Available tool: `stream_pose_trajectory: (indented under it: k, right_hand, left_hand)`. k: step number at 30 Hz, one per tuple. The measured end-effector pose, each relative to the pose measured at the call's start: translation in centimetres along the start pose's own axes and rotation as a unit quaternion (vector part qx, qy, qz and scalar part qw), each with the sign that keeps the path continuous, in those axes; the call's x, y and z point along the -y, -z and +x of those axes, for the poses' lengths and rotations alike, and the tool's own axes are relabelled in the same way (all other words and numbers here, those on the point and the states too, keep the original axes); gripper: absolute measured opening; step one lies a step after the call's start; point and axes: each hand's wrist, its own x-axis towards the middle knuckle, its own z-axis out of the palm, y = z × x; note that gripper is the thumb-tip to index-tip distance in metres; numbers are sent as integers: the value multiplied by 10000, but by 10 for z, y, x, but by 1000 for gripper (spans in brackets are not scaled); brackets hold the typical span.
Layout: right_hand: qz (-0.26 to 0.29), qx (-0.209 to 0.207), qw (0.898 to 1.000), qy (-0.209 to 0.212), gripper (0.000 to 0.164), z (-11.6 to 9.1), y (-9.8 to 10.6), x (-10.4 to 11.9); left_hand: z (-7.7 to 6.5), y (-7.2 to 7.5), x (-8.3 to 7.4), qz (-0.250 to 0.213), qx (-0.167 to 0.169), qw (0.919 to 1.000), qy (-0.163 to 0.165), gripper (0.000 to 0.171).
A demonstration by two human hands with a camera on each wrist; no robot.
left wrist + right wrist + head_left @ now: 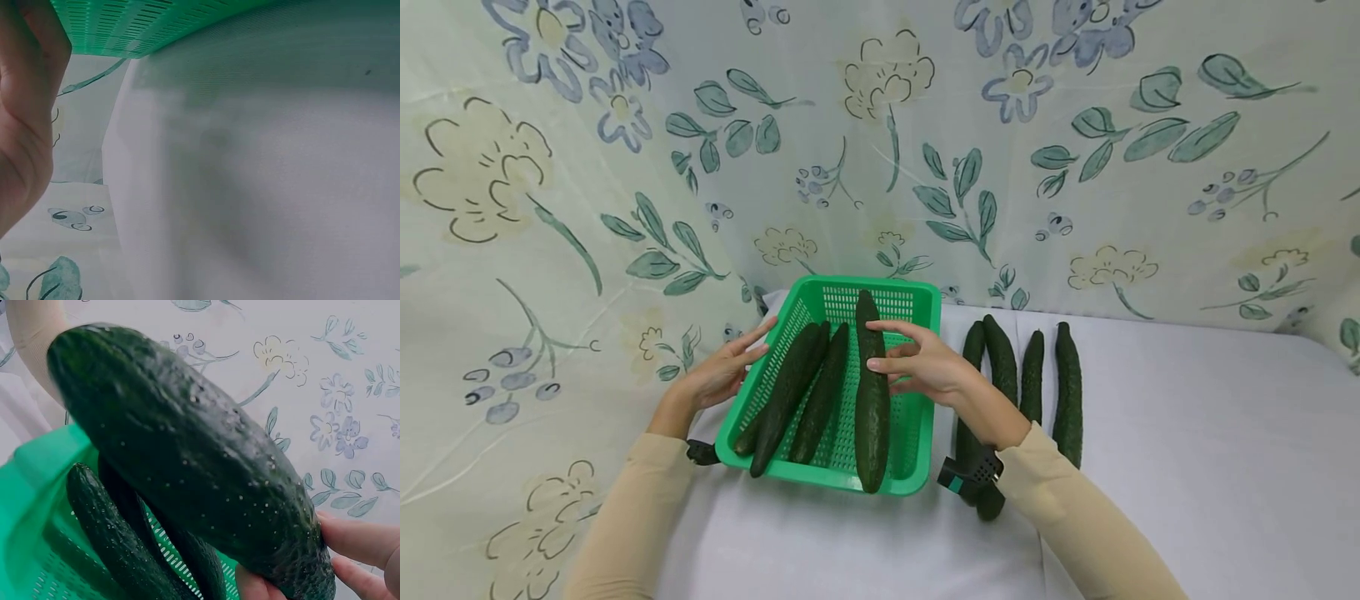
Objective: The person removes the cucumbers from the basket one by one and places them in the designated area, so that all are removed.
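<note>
My right hand (pixel 931 368) grips a dark green cucumber (pixel 872 429) by its middle, thumb and fingers on either side. This cucumber is over the right half of a green plastic basket (pixel 827 478), its thick end overlapping the near rim in the head view. In the right wrist view the held cucumber (pixel 187 444) looms large above the others. My left hand (pixel 721 377) touches the basket's left side with its fingers extended along the rim. Several cucumbers (pixel 788 396) lie lengthwise in the basket's left half.
To the basket's right, several more cucumbers (pixel 1068 392) lie side by side on the white-covered table (pixel 1187 450); my right forearm partly covers them. A floral cloth (pixel 865 167) hangs behind the table and along the left.
</note>
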Motion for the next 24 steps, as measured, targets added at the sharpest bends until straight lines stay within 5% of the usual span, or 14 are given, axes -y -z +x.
stream_pose_trajectory:
  k: [24]
  right_hand:
    - [-58, -198, 9992, 339, 64, -42, 42, -7]
  left_hand:
    - [-1, 0, -1, 178, -92, 9998, 19, 57]
